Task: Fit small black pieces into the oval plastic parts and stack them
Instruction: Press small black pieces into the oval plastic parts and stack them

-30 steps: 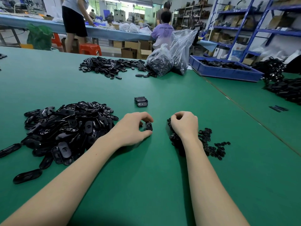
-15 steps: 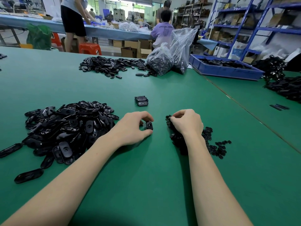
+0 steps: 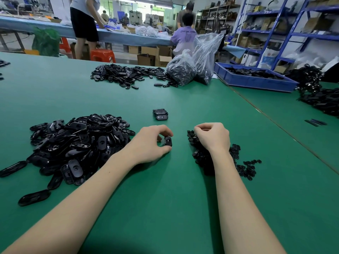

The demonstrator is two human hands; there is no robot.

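the room is bright, with light coming from lamps up high and far behind. soft dark shadows lie on the green worktop (image 3: pixel 165 208) under both arms. the picture is sharp in the middle and bends at the edges. far things look hazy.

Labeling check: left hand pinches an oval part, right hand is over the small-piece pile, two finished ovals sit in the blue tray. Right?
Not quite. In the head view the two finished ovals sit on the green table, not in the blue tray. Left hand does pinch an oval part; right hand is over the small-piece pile.
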